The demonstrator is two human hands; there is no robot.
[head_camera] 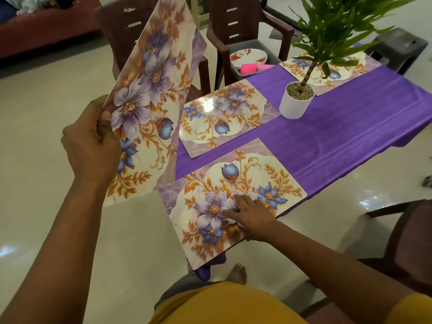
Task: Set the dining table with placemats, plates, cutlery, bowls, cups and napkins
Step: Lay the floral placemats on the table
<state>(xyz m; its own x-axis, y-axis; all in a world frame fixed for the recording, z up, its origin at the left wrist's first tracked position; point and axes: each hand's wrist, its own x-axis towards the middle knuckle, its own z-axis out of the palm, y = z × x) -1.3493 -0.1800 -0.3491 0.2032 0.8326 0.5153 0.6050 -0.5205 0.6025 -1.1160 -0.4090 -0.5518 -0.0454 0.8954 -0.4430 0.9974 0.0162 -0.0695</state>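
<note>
Soft, even daylight fills the room. A white glare patch sits on the middle placemat (228, 118), and bright reflections dot the glossy floor (42, 127). Shadows are faint. The wide lens bends the edges; the far background looks slightly soft.

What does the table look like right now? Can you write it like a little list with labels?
Table cover: purple cloth
Mats lying flat: near mat, middle mat, far mat
Mat in the air: held mat, tilted up, off the table
Left hand: grips the held mat's edge
Right hand: fingers flat, pressing the near mat
Centre: potted plant in a white pot
On a chair: patterned plates in a grey tub
</note>
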